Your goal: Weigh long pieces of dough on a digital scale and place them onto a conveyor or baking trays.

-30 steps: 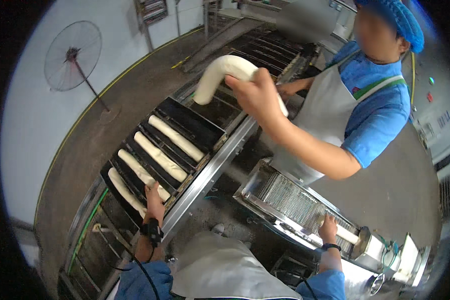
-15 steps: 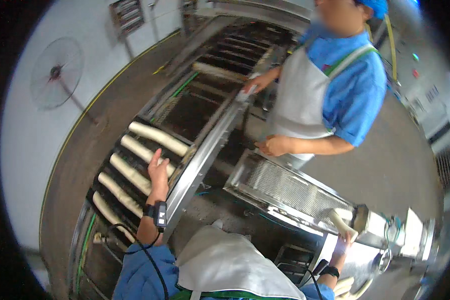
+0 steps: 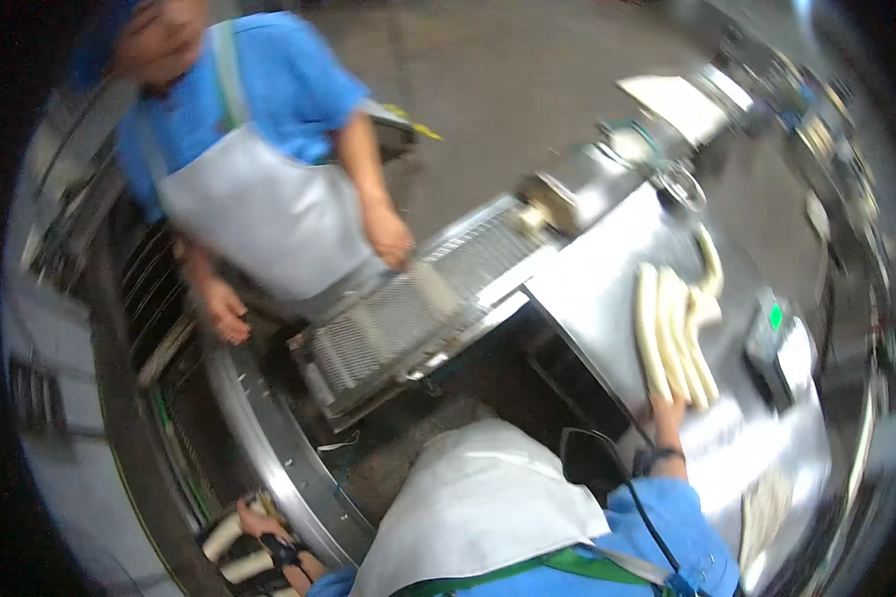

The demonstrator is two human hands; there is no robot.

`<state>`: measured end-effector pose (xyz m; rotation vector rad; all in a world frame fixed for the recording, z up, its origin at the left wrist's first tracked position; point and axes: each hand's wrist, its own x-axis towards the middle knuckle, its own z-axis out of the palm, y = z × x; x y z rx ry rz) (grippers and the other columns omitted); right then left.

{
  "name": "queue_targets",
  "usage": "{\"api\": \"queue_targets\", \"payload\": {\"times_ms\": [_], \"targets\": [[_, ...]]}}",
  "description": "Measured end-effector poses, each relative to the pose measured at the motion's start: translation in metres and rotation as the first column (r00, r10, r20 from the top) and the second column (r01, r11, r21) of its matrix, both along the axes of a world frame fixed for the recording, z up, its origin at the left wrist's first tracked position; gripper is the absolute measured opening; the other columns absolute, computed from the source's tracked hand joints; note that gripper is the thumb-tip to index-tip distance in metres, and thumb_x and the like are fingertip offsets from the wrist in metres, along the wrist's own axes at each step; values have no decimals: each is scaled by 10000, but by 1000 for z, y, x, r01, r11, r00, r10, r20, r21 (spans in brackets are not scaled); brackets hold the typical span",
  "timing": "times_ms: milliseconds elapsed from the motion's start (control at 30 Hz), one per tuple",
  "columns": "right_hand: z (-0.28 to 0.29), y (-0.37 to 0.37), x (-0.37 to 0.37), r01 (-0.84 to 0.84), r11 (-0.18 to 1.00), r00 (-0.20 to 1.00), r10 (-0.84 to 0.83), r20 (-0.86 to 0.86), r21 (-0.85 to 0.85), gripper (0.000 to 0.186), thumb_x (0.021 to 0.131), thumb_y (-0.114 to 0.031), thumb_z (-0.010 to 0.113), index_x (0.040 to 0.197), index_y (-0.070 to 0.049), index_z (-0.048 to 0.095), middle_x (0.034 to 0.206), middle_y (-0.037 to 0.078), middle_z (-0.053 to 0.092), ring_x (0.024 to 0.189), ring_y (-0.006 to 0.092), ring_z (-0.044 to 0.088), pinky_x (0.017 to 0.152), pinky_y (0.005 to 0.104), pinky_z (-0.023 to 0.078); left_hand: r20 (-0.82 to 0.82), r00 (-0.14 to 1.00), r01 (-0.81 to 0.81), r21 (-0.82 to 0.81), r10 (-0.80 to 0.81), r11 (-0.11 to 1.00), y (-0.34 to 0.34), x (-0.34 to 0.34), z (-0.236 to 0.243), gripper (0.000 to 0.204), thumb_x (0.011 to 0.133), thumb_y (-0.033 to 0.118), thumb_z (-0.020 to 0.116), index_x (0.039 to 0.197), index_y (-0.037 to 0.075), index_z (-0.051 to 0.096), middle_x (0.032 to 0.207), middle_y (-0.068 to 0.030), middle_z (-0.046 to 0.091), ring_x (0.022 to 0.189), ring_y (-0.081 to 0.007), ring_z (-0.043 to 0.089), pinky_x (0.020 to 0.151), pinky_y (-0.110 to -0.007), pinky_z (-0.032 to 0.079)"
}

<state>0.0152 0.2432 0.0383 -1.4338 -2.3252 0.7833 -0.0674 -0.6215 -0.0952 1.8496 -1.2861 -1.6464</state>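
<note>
My left hand (image 3: 257,519) is low at the left, at the edge of the tray line beside pale dough rolls (image 3: 224,537); its fingers are blurred, so I cannot tell their shape. My right hand (image 3: 667,403) touches the near ends of several long dough rolls (image 3: 664,328) lying side by side on a steel table (image 3: 592,313); its fingertips are hidden by the dough, so I cannot tell if they grip. A bent roll (image 3: 709,254) lies at their far end.
A co-worker (image 3: 259,199) in apron stands across a mesh conveyor (image 3: 378,328), bare hands low. A steel rail (image 3: 254,408) curves past me. A machine (image 3: 597,189) with a handwheel, a device (image 3: 767,348) with green display and a cloth (image 3: 767,507) are at right.
The view has swung right, bringing the steel table into view. My right hand, holding a roll by the conveyor half a second ago, is now at the rolls on the table.
</note>
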Motion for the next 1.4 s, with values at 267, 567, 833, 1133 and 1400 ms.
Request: {"api": "queue_targets", "payload": {"times_ms": [267, 567, 833, 1133, 1400], "targets": [[7, 22, -87, -152, 871, 887, -89, 454, 468, 1056, 573, -559, 828, 1320, 76, 436, 1377, 260, 436, 1319, 411, 356, 1040, 484, 394, 695, 678, 610, -714, 239, 344, -6, 125, -14, 340, 907, 61, 474, 1215, -8, 598, 1108, -140, 657, 970, -236, 607, 917, -394, 457], [-47, 138, -147, -27, 997, 961, 47, 271, -76, 823, 680, -567, 775, 1144, 90, 604, 1105, 254, 662, 1068, 352, 639, 894, 413, 497, 328, 938, 329, -944, 112, 14, 51, 117, 0, 296, 978, 163, 501, 1208, 4, 597, 1181, -114, 625, 1007, -222, 583, 888, -366, 477], [-24, 98, -139, -174, 975, 934, 118, 337, 141, 666, 763, -311, 704, 1330, -32, 494, 1201, 200, 611, 1107, 338, 590, 968, 414, 456, 222, 587, 786, -384, -778, 484, 278, -35, 33, 525, 803, -99, 472, 1318, -13, 527, 1342, -155, 546, 1233, -282, 516, 1071, -371, 369], [-4, -6, -97, -583, 795, 800, 526, 290, 168, 1206, 532, -544, 851, 1504, -110, 284, 1570, 204, 188, 1460, 392, 153, 1147, 624, 95, -112, -433, 899, -127, -894, -419, 513, -147, 88, 443, 916, 5, 553, 1351, -48, 488, 1348, -210, 539, 1215, -302, 526, 1021, -384, 421], [5, 24, 25, -397, 900, 874, 311, 374, 178, 1106, 549, -524, 838, 1501, -294, 324, 1580, 189, 176, 1477, 360, 107, 1110, 680, 124, 152, -721, 570, -425, -676, -703, 617, -214, 127, 402, 903, 40, 594, 1291, -52, 541, 1296, -226, 572, 1187, -311, 552, 1027, -397, 422]]}}
